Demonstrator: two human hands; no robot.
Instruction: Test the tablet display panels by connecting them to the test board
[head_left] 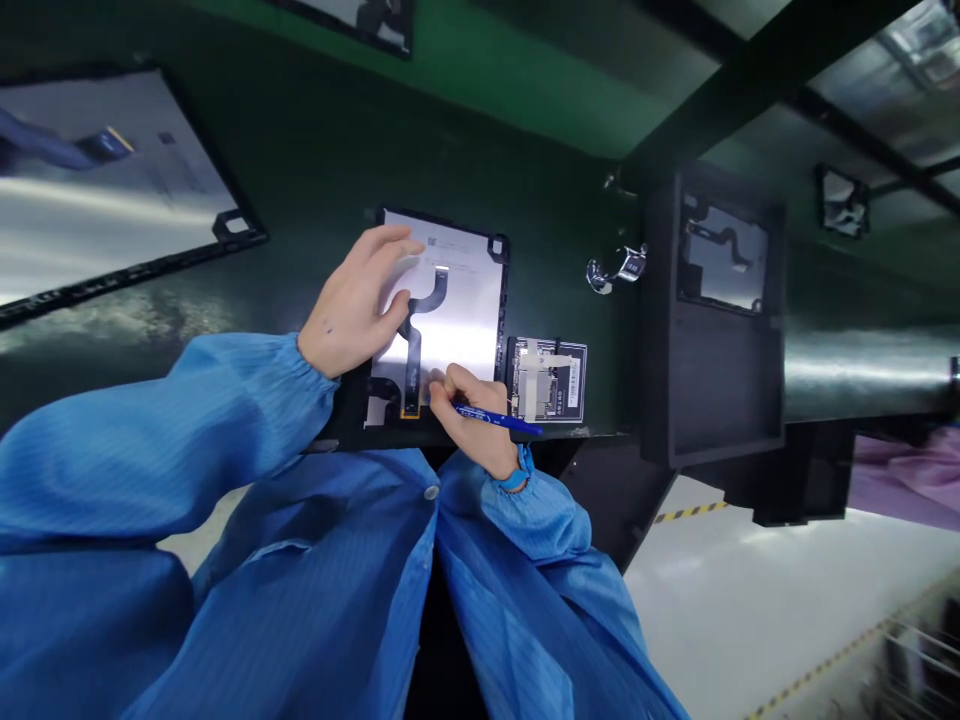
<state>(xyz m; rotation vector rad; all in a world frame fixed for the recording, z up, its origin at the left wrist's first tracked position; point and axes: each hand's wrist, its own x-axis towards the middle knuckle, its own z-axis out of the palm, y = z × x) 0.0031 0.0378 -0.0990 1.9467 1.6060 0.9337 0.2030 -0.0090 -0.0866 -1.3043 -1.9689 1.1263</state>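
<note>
Dark green bench [465, 140], glossy in patches, runs across the view. At its near edge, roughly central, lies a silver-backed panel [472, 310] with a dark frame, back side up. Black ribbon cable [413, 365] follows an S-shaped course down the panel's left half; upper end pale, lower end edged in orange near the panel's near side. Left hand [364, 300] is open, fingers loosely extended over the panel's left edge, thumb at the cable's bend; cannot tell whether the thumb presses on it. Right hand [476, 420] is closed around a blue pen [514, 424], over the panel's near right corner; pen's rear end points right, writing tip hidden by the fingers. Just right of the panel, also at the near edge: a circuit board [534, 385] bearing a pale strip and a printed label. Farther right, two crumpled shiny pieces [616, 270] sit beside a black tray [720, 390]; a smaller-looking panel [739, 250] lies in the tray's far half. Toward the bench's left end, a large framed panel [150, 200] with a dark blue strip [60, 145] over it. Beyond the near edge, at right: pale floor [720, 580] with yellow-black tape [690, 513].
</note>
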